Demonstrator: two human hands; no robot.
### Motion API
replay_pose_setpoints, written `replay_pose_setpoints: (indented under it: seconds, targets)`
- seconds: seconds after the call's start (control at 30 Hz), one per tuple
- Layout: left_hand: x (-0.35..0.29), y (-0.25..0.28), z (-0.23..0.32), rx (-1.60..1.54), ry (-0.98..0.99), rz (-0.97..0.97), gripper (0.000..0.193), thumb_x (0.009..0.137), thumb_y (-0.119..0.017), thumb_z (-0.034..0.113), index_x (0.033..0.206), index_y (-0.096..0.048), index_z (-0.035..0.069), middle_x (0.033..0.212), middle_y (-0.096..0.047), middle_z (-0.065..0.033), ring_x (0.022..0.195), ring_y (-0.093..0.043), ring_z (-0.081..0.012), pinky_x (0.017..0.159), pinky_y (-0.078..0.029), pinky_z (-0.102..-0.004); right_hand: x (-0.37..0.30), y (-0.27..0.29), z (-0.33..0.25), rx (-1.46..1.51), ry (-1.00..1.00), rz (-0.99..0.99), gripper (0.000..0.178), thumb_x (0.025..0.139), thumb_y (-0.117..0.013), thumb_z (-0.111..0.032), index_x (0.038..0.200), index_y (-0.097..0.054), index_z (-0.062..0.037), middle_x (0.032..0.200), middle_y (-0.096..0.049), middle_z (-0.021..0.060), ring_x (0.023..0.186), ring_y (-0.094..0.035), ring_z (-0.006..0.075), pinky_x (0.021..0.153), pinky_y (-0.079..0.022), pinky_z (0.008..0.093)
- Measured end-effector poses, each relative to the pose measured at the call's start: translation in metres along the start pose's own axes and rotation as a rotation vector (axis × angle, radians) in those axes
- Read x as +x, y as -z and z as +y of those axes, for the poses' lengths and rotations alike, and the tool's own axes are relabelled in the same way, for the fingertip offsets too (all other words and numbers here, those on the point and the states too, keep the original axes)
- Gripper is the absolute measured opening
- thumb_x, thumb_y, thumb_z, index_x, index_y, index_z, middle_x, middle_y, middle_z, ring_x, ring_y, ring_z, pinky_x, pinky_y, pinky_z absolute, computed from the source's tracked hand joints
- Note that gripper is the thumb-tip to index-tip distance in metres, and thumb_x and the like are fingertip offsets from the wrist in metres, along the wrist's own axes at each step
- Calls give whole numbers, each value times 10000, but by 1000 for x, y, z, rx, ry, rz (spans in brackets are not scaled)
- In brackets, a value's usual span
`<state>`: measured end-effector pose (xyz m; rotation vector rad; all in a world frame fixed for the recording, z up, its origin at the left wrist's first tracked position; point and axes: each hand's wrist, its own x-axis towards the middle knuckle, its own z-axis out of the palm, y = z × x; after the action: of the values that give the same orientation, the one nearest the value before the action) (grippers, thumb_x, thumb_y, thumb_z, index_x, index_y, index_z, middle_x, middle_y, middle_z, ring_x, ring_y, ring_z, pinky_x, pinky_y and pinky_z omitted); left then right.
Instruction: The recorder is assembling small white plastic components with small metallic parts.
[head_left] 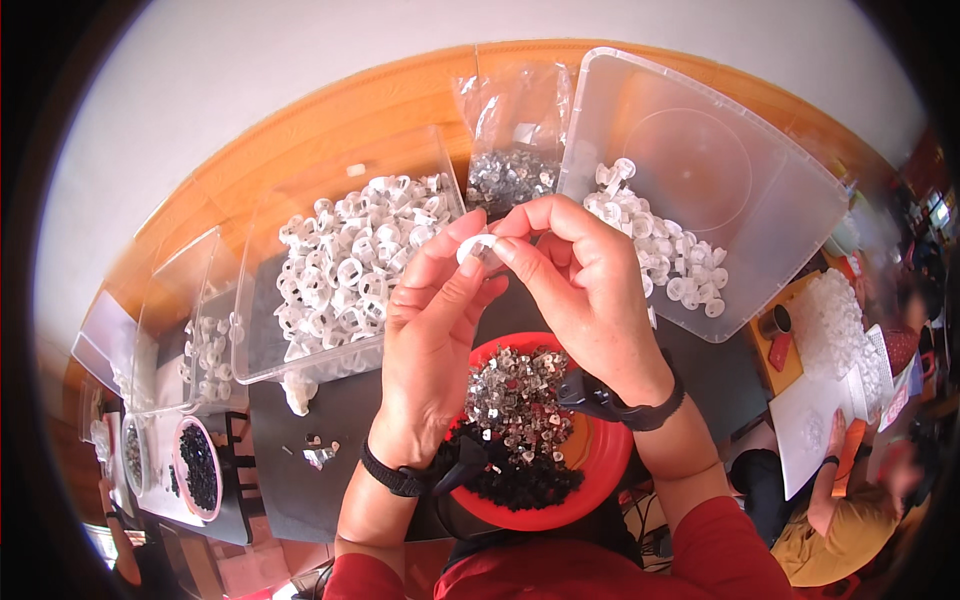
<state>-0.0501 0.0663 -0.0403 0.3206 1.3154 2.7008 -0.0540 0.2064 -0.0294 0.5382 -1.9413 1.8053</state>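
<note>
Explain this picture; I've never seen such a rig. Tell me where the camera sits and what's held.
There is no machine, just a person working barehanded. A wide fisheye camera on their head looks down, so straight edges bend. The left hand and right hand together hold a small white piece. On the dark table, a left bin and a right bin, both see-through, contain white parts, with a clear bag of metallic bits between them. Nearer sits a red bowl of metallic pieces and black pieces.

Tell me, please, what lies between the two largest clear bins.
The head view shows a clear bag of small metallic pieces between them; in front, the left hand and right hand hold a small white part.
</note>
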Motion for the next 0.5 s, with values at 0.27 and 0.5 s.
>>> replay_pose_setpoints:
  seconds: [0.27, 0.5]
  targets:
    - [8, -2, -1, -46, -13, 19, 315, 914, -558, 49, 1227, -570, 22, 1169, -626, -107, 1049, -601, -154, 900, -478, -288, 4, 2, 0, 5, 56, 5, 66, 873, -602, 7, 931, -581, 27, 828, -628, 74, 695, -605, 92, 592, -478, 225]
    - [-2, 2, 7, -102, 39, 28, 349, 893, -570, 48, 1237, -569, -13, 1071, -655, -68, 913, -610, -114, 839, -494, -248, -3, -10, -17, -36, -4, -27, 77, 903, -579, -12, 966, -598, 29, 879, -637, 46, 779, -600, 92, 680, -483, 227]
